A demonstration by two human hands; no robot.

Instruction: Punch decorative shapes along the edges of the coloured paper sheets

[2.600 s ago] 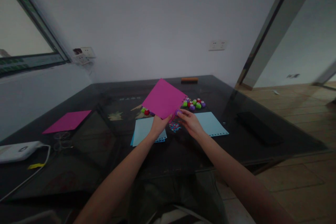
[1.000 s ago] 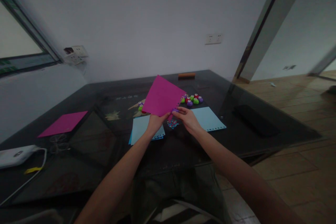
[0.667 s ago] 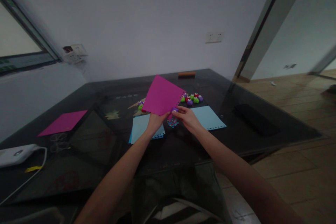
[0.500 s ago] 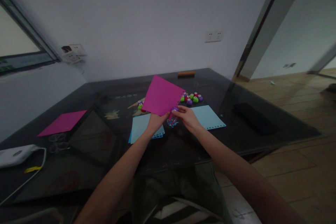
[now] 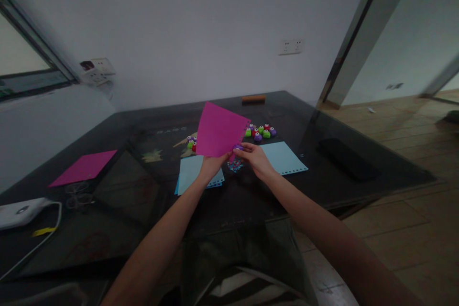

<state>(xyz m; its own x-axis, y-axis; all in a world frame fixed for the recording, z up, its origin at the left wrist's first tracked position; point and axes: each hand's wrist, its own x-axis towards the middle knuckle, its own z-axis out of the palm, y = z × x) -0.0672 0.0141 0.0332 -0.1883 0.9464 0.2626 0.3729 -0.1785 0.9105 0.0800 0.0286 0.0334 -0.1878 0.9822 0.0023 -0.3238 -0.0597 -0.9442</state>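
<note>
A magenta sheet of paper [image 5: 220, 129] is up off the table in my left hand [image 5: 211, 166], which grips its lower edge. Cut-out holes run along the sheet's right edge. My right hand [image 5: 254, 155] is closed on a small purple craft punch [image 5: 238, 147] at the sheet's lower right corner. Below the hands lies a little heap of coloured paper cut-outs [image 5: 234, 166]. To the left sits a stack of light blue sheets [image 5: 189, 172] with punched edges. Another pale blue sheet [image 5: 285, 158], also punched, lies to the right.
Several red, green and purple punches [image 5: 265, 131] stand behind the right sheet, more [image 5: 191, 143] behind the left stack. A magenta sheet [image 5: 84, 167], a white power strip [image 5: 23, 213] with a cord, a dark flat object [image 5: 347, 158] and a brown roll [image 5: 253, 99] are around.
The magenta sheet has tilted and shifted slightly left in my left hand. My right hand still holds the purple punch at its corner. The view has shifted a little.
</note>
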